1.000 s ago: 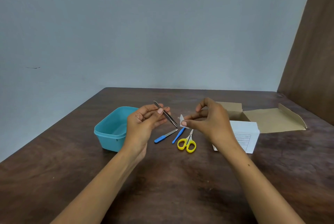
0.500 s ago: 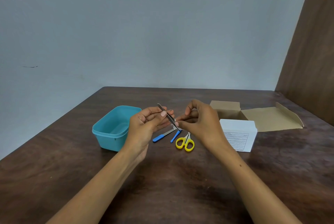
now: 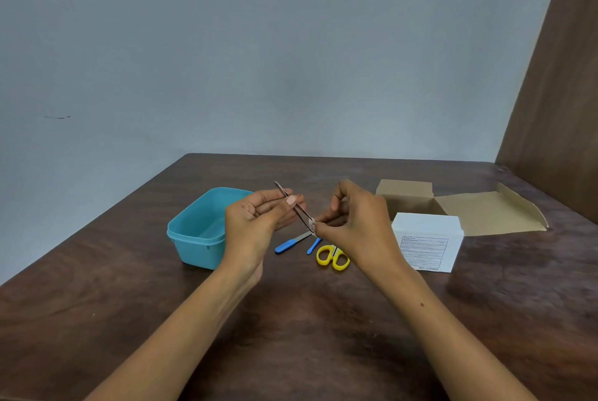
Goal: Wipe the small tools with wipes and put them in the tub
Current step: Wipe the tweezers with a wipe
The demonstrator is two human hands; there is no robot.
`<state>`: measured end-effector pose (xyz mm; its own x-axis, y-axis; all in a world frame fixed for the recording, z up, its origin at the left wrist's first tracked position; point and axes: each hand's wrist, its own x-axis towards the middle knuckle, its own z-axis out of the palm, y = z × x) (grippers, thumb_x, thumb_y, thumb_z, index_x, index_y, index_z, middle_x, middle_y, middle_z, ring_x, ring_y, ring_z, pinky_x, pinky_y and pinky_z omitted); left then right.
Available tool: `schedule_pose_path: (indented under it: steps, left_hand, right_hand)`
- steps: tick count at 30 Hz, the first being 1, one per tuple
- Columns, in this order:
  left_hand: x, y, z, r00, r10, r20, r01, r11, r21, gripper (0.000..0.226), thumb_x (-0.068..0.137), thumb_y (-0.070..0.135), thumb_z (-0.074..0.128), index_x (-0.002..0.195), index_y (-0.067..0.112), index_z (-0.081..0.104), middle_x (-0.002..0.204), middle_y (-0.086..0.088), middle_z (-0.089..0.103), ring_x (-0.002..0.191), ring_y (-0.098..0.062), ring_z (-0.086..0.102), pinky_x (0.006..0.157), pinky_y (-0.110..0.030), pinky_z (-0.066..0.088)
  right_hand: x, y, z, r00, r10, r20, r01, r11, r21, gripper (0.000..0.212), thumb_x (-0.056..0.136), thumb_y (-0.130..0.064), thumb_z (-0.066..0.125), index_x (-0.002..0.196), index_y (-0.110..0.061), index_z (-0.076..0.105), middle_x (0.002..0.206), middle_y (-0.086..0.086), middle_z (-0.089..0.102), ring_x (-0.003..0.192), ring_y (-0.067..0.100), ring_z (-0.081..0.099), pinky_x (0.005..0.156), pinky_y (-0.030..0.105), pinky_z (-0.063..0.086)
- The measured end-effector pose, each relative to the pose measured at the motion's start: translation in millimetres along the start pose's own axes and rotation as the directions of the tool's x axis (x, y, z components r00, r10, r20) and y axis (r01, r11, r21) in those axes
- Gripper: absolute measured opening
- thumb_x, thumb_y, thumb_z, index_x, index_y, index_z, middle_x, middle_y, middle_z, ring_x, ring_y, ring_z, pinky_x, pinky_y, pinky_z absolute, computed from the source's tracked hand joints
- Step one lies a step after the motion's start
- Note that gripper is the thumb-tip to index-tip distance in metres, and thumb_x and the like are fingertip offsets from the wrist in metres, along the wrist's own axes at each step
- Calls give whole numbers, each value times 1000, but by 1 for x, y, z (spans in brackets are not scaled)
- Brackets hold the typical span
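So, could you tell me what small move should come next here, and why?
Probably draw the wipe along the tweezers. The left hand holds them over the table, the right hand pinches the wipe at their lower tip, and nothing shows in the tub yet.

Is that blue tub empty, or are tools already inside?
Apparently empty: the blue plastic tub shows only bare interior, though the left hand hides one corner.

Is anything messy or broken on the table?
Nothing stands out. The tub sits upright, the scissors and two blue-handled tools lie together on the table, and the cardboard box is simply open.
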<state>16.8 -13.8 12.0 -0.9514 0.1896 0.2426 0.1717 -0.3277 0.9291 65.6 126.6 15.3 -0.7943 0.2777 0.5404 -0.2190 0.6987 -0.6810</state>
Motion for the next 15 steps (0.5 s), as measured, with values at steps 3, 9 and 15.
schedule_pose_path:
  steps: [3,9,15]
  left_hand:
    - [1,1,-1,999,-34,-3,34,999,16,13,83,1,66,95,3,68,86,-8,76,83,-18,73,68,-23,58]
    - [-1,-5,3,991,-128,35,124,986,111,14,81,3,69,95,1,69,81,-8,76,73,-17,73,62,-20,57]
    - [-3,-10,3,972,-207,107,191,971,147,17,85,11,65,98,0,71,86,-15,75,81,-22,73,67,-26,59]
  right_hand:
    - [-1,-1,0,1000,-18,-14,18,1000,-20,41,64,-8,77,65,-26,40,60,-5,65,62,8,67,61,41,57]
    - [-2,0,6,995,-75,-68,72,997,-36,40,63,-12,76,64,-26,39,59,-3,64,60,13,66,55,40,54]
    - [-1,-1,5,988,-128,-92,125,991,-41,44,66,-10,75,63,-28,36,61,-2,65,61,8,65,55,35,53]
